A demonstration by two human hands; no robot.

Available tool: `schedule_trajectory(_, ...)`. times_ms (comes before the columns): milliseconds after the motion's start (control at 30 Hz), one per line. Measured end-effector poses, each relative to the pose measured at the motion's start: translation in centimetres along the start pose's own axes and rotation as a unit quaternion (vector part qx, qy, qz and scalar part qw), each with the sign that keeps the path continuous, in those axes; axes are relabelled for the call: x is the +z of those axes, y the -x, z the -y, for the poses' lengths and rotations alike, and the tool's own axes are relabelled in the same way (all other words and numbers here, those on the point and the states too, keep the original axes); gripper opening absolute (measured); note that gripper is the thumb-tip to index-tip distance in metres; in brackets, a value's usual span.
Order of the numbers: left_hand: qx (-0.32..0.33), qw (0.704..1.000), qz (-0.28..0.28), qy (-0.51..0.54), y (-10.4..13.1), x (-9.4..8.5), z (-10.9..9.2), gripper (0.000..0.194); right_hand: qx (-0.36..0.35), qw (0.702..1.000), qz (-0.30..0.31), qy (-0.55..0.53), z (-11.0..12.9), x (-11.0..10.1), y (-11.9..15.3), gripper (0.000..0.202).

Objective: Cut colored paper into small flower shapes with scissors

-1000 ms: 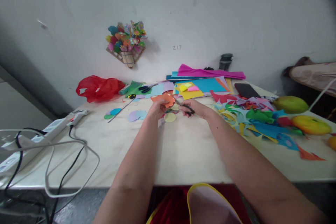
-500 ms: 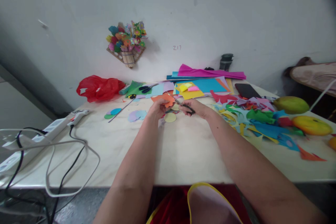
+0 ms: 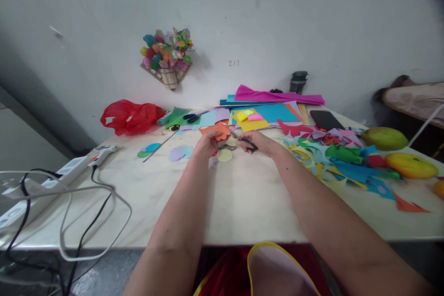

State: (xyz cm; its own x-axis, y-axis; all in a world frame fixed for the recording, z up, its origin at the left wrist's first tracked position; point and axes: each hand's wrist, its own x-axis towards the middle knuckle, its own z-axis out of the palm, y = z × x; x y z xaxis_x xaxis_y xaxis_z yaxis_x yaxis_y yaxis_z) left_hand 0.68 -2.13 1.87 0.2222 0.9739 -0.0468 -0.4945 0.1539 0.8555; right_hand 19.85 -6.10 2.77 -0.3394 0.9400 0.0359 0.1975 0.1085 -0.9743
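A scalloped piece of orange paper is pinched in the left hand, held over the middle of the white tabletop; the right hand grips black-handled scissors, their blades pointing at the paper's edge, though whether they touch it I cannot tell; just below lies a pale yellow paper disc; farther left are overlapping lilac and light-blue paper discs; behind sit stacked coloured sheets, and to the right spreads a heap of multicoloured paper scraps beside a green-yellow mango-like fruit
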Motion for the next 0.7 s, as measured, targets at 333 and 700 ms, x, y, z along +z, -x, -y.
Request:
schedule_trajectory(333, -0.007, 1.000, 0.002, 0.004, -0.07, -0.13, -0.01, 0.030, 0.003, 1.000, -0.003, -0.002, 0.10, 0.07, 0.14, 0.012)
schedule_trajectory(700, 0.001, 1.000, -0.006, -0.011, -0.52, -0.10, 0.19, 0.013, 0.009, 1.000, -0.006, 0.004, 0.03, 0.16, -0.02, 0.011)
